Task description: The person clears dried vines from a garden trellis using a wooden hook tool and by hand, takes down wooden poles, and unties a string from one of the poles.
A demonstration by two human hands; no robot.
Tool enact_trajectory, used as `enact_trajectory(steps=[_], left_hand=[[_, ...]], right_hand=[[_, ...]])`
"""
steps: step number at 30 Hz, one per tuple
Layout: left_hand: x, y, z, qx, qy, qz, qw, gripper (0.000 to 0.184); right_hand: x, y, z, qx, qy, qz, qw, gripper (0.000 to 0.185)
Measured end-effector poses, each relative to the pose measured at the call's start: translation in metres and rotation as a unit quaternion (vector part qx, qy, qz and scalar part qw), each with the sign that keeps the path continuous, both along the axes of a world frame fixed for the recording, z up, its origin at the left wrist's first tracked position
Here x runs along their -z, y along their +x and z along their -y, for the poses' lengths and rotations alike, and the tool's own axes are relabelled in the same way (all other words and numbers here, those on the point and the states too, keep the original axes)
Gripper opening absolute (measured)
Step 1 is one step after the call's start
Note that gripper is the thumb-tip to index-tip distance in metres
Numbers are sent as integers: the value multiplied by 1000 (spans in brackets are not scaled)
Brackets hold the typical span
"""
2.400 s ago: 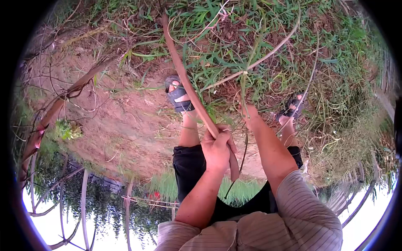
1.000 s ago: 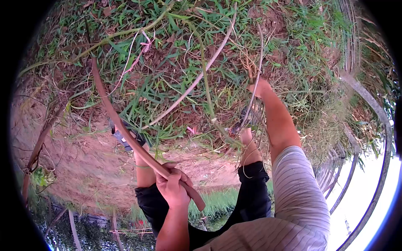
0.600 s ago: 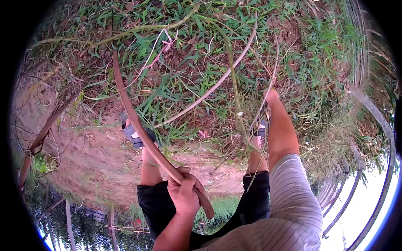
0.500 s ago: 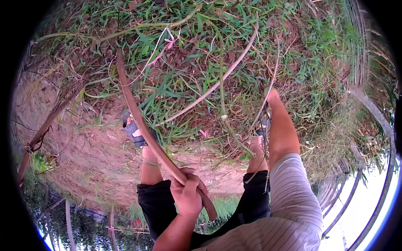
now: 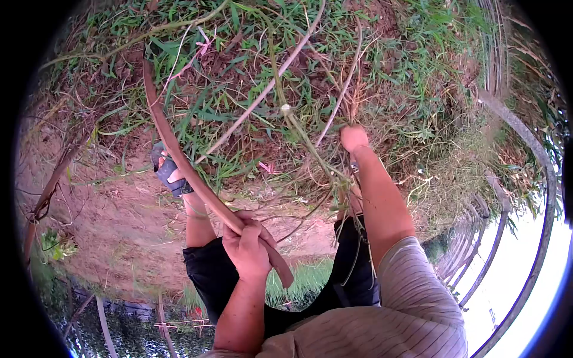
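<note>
My left hand (image 5: 246, 243) is closed around the lower part of a long, slightly curved wooden handle (image 5: 179, 158). The handle slants up and left, and its far end is lost among the grass, so I cannot tell what is fixed there. My right arm reaches down to the weedy ground, with my right hand (image 5: 355, 138) closed on a plant; thin reddish-brown roots (image 5: 358, 98) fan out just beyond the fist. Beside that hand lies a cut green branch (image 5: 298, 128) with a pale end, its twigs trailing toward my leg.
A long pale stick (image 5: 262, 92) lies across the grass. Pink ribbon (image 5: 203, 49) hangs on a thin twig. My sandalled foot (image 5: 170, 170) stands on bare reddish soil (image 5: 113, 221). Curved poles (image 5: 546, 179) rise at the right, and a brown branch (image 5: 54, 185) stands at the left.
My right hand has shifted left, and reddish roots now show at its fist. Branch twigs have moved nearer my leg. The view has shifted, while my left hand keeps hold of the handle.
</note>
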State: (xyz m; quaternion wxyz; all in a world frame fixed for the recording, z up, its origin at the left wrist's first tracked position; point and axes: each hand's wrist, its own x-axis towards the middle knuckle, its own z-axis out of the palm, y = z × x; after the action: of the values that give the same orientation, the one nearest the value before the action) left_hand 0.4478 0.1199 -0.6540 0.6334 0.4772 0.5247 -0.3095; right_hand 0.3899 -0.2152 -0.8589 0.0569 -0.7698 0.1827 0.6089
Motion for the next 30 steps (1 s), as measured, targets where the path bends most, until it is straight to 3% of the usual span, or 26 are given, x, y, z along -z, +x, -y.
enact_trajectory(steps=[1,5,8,9,10,11,12,13,15,16,17,19,20,21,22,23,24,26,27,29,30], left_hand=[[2,1,2,5,1,17,1000,19],[-2,11,12,-2,20,22,1000,22],[2,8,10,-3,5,28,1000,22],[-2,12,10,-2,-7,28,1000,21],[0,14,9,-9,-4,36,999,21],[1,12,8,-18,-11,32,999,21],[-2,10,7,-23,-22,27,999,20],[-4,13,9,-21,-20,29,999,24],[2,12,7,-26,-25,49,998,24],[0,6,3,-21,-31,48,998,23],[2,4,2,-17,-26,42,999,23],[3,2,2,-32,-30,30,999,23],[3,3,2,-48,-31,20,998,23],[3,4,1,-53,-29,25,998,23],[2,4,-1,-45,-40,22,998,23],[2,5,-3,-36,-49,20,998,23],[2,4,-5,-38,-43,26,998,23],[3,2,-7,-39,-43,14,998,24],[4,-1,-10,-32,-45,10,998,24],[4,0,-14,-26,-44,4,999,24],[4,0,-15,-19,-49,1,999,25]], right_hand=[[-44,7,-21,209,-77,84,971,49],[-109,-3,8,379,-242,207,869,59],[-154,24,53,523,-178,413,724,39],[-177,52,58,423,-220,440,761,37],[-157,47,87,421,-173,512,728,36],[-145,65,96,302,-263,445,801,35],[-99,41,146,159,-278,325,890,38],[-55,19,194,-6,-274,220,936,42],[-84,96,173,-9,-307,208,929,50],[-85,112,170,-10,-326,226,918,52],[-76,130,177,204,-309,231,900,53],[-67,164,155,372,-266,365,811,56],[-67,187,129,420,-258,368,788,50],[-39,187,134,501,-104,386,768,46],[-37,207,104,525,-92,362,765,33],[-22,215,88,517,-80,318,790,35],[12,212,79,547,-72,354,755,42],[20,222,42,642,-6,317,698,51],[26,226,29,643,0,314,699,51],[48,219,19,497,-124,397,761,66],[54,217,21,497,-125,394,763,66]])
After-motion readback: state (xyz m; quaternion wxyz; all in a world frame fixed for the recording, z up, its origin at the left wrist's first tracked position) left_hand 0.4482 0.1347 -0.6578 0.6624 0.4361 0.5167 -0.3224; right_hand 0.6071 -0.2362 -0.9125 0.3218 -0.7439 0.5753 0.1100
